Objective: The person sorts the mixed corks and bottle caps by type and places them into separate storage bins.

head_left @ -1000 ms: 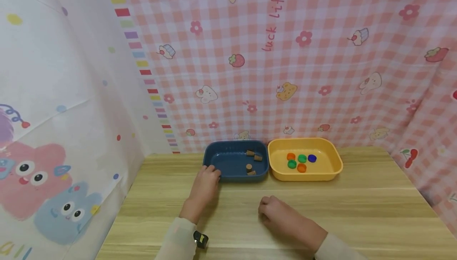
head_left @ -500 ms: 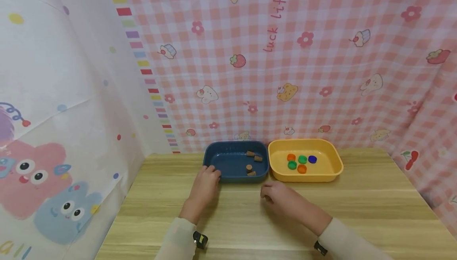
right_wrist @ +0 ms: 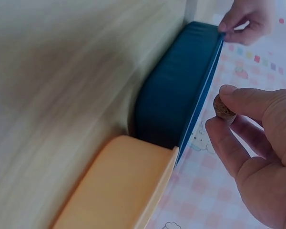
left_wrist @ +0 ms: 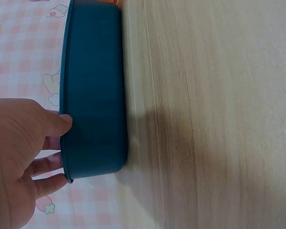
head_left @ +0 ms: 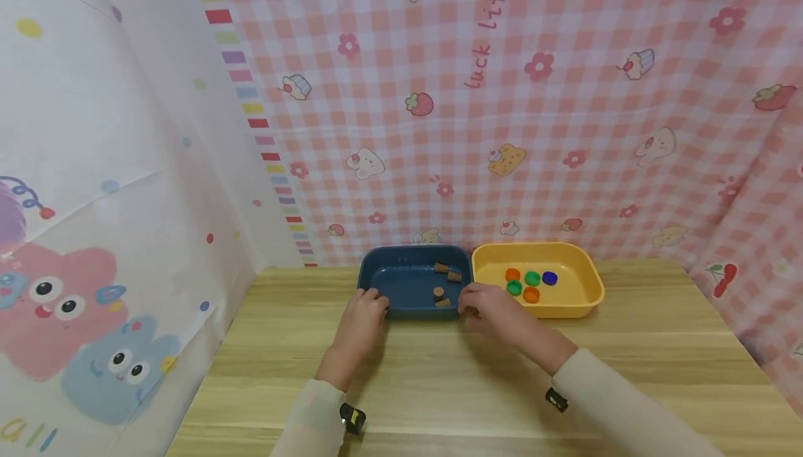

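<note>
My left hand (head_left: pixel 362 319) holds the near left rim of the blue tray (head_left: pixel 401 284), with its thumb (left_wrist: pixel 61 125) over the edge in the left wrist view. Several cork stoppers (head_left: pixel 454 276) lie in the right half of that tray. My right hand (head_left: pixel 497 309) is at the tray's near right corner, where the yellow tray (head_left: pixel 580 286) adjoins it. Between thumb and fingers it pinches a cork (right_wrist: pixel 223 108), seen in the right wrist view; in the head view the hand hides this cork.
Several small round plastic lids, orange, green and blue (head_left: pixel 549 278), lie in the yellow tray. Both trays stand at the back of the wooden table (head_left: pixel 414 380), against a pink checked cloth (head_left: pixel 401 129). A white printed cloth (head_left: pixel 150 248) hangs on the left.
My right hand has moved forward over the table to the adjoining corners of the two trays. The left hand has stayed at the blue tray's rim.
</note>
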Demonstrator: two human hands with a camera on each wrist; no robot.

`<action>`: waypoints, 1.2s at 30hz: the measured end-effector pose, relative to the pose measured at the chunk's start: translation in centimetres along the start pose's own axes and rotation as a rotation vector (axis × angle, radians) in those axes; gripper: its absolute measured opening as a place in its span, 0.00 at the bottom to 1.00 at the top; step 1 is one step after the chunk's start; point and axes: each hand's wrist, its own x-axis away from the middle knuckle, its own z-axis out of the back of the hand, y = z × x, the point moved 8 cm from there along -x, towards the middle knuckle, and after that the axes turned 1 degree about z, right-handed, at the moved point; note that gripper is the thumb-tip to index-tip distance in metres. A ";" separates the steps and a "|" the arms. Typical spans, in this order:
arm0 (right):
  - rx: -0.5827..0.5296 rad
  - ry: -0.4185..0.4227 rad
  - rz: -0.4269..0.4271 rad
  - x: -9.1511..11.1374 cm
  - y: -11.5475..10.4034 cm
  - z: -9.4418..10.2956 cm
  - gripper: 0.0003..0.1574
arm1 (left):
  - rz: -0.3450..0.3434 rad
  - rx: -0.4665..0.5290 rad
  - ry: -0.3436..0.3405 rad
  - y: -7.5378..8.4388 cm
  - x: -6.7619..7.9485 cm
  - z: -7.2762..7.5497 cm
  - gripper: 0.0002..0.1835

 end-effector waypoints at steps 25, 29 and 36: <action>0.098 -0.194 0.000 -6.7 2.8 -0.3 0.13 | -0.007 -0.020 0.024 0.1 -0.1 0.1 0.06; 0.104 -0.201 0.027 -7.1 3.1 -0.8 0.14 | -0.010 -0.021 0.033 0.2 -0.1 0.2 0.06; 0.109 -0.243 0.044 -7.6 3.5 -1.9 0.15 | -0.002 -0.018 0.029 0.1 -0.1 0.2 0.05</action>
